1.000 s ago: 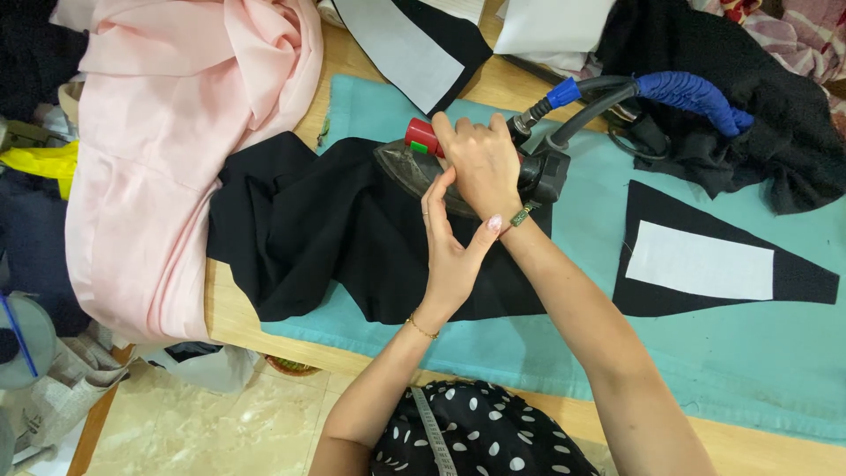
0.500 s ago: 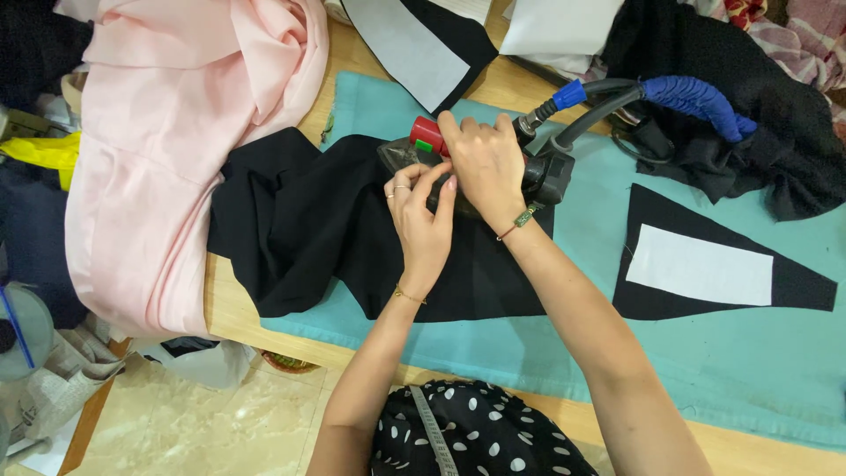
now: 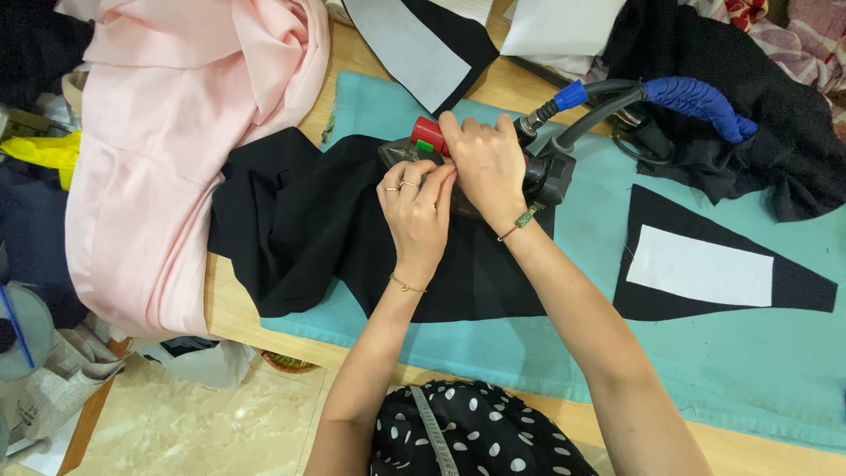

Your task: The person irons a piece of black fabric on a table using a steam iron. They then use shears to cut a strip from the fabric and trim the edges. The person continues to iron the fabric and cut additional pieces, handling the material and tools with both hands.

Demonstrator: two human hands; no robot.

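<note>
Steam iron (image 3: pixel 546 172) mostly hidden under both hands, right hand (image 3: pixel 486 167) gripping it, left hand (image 3: pixel 416 216) pinching black fabric (image 3: pixel 300 220)

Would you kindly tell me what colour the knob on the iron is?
Red, with a small green part beside it: the knob shows in the head view, by the right hand.

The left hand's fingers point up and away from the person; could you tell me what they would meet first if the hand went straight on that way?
The left hand already has its fingertips at the dark steam iron, beside the right hand gripping it. Going straight on, it would likely press into the iron's body near the red knob, though depth is unclear.
</note>
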